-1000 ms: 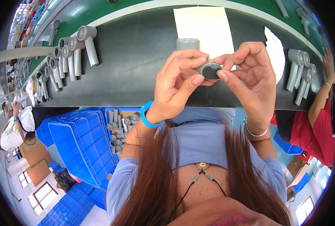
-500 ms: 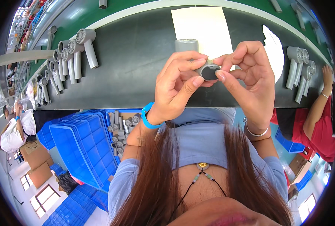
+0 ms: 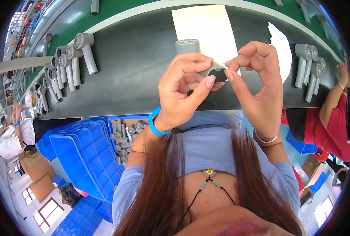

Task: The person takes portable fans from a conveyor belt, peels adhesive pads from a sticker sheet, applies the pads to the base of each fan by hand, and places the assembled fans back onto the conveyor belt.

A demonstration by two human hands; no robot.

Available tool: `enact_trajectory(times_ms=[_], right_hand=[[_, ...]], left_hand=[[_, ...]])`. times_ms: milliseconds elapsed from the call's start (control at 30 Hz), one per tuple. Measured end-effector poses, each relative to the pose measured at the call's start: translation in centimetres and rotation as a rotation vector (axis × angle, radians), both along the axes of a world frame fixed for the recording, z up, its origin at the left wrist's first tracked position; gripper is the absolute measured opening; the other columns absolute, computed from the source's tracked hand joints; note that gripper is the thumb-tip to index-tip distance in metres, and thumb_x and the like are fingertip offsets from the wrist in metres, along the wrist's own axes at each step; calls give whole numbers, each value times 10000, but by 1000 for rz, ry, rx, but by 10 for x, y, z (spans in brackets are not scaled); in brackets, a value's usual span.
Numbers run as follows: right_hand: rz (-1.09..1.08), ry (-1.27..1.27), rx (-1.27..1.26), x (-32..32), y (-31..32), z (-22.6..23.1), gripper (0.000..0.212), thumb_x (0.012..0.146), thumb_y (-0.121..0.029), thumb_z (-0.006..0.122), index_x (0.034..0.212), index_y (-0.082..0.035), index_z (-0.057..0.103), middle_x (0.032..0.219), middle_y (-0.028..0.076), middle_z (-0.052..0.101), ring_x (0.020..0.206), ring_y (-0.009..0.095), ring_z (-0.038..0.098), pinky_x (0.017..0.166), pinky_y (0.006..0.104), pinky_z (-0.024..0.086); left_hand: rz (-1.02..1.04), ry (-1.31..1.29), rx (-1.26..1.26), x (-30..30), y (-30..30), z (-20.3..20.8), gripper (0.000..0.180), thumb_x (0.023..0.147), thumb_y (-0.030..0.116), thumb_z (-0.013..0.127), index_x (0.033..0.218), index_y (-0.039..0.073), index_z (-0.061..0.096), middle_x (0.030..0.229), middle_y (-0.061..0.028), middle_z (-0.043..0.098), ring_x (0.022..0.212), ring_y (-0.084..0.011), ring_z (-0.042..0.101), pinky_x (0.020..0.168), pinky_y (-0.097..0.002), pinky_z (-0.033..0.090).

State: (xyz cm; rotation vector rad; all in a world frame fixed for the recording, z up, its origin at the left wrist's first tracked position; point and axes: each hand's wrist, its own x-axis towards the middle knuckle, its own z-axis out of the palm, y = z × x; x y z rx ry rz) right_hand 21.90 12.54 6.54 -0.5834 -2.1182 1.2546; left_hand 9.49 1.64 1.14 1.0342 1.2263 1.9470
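My left hand (image 3: 183,84) is closed around a grey handheld fan part (image 3: 207,71), whose rounded end shows a dark oval face (image 3: 217,73). Thumb and forefinger of my right hand (image 3: 257,74) come together at the right edge of that dark face. Whatever they may pinch is too small to make out. Just beyond my left fingers is a grey fan head (image 3: 187,47) with a slotted grille. My hand hides whether it joins the held piece. A pale yellow sheet (image 3: 206,27) lies on the dark worktable (image 3: 131,63) behind my hands.
Grey handheld fans (image 3: 84,51) stand in a group at left, others (image 3: 308,65) at right. A torn white sheet (image 3: 281,51) lies right of my hand. Blue crates (image 3: 80,153) and a box of fan parts (image 3: 124,137) sit below the table. Co-workers are at both sides.
The whole view has shifted slightly, so the table things appear farther left. My right thumb has risen off the lower dark face toward my forefinger. My left hand keeps its hold.
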Motion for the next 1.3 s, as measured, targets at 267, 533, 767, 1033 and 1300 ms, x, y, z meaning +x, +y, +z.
enact_trajectory(times_ms=[267, 533, 767, 1033, 1300], right_hand=[[-45, -80, 201, 2, -3, 3, 391, 757, 59, 627, 1097, -21, 449, 785, 37, 592, 800, 103, 575, 821, 249, 425], [4, -146, 451, -6, 27, -3, 489, 737, 55, 634, 1196, -53, 506, 1078, 70, 604, 829, 145, 593, 752, 257, 449], [448, -112, 78, -52, 21, -54, 557, 693, 131, 558, 1212, -69, 522, 1185, 120, 573, 894, 281, 635, 714, 328, 507], [608, -165, 501, -86, 22, -42, 330, 810, -15, 540, 1136, -41, 495, 1080, 136, 558, 877, 325, 628, 668, 393, 531], [590, -137, 694, -133, 87, -35, 439, 761, 82, 463, 1159, -82, 551, 1325, 129, 493, 1140, 344, 547, 933, 382, 468]], left_hand=[[-9, -5, 23, 3, 0, -4, 218, 843, -102, 569, 1057, -76, 539, 1172, -171, 484, 885, -214, 664, 773, -321, 605], [11, -56, 6, -13, -7, 5, 257, 871, -92, 527, 1127, -67, 538, 1155, -148, 486, 883, -237, 667, 757, -306, 597], [-2, -23, -92, -29, -14, 13, 270, 852, -8, 530, 1111, -63, 584, 1191, -163, 486, 658, -208, 633, 584, -276, 558], [79, -39, -194, -46, -26, 24, 181, 791, -37, 598, 972, -37, 597, 1079, -167, 557, 581, -167, 596, 402, -235, 498], [174, -136, 22, -59, -11, 3, 195, 901, 26, 531, 1074, -31, 598, 1225, -207, 556, 627, -182, 639, 540, -281, 554]])
